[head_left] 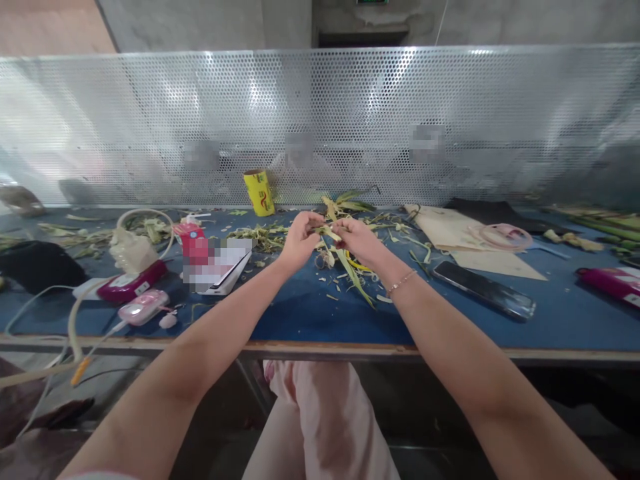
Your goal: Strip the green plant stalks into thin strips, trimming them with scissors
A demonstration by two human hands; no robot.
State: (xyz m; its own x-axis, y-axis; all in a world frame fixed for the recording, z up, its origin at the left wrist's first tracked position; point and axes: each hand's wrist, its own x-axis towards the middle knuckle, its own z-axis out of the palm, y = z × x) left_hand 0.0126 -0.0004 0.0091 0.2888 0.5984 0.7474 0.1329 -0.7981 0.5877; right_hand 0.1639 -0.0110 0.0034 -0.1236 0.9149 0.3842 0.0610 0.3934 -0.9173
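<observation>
Over the middle of the blue table, both my hands meet at a pale green plant strip (327, 233). My left hand (301, 239) has its fingers curled in and pinched at the strip's left side. From the other side, my right hand (359, 240) grips it between thumb and fingers; the fingertips partly hide it. A long green leaf (357, 279) hangs or lies just below my right hand. Loose plant scraps (326, 259) lie under the hands, and a bunch of leaves (350, 200) sits behind them.
A perforated metal screen (320, 100) closes the table's back. A yellow can-like container (259, 192) stands before it. Left are a red carton (193, 241), a white device (225, 270) and cables. To the right lie a phone (484, 290) and cardboard (445, 230).
</observation>
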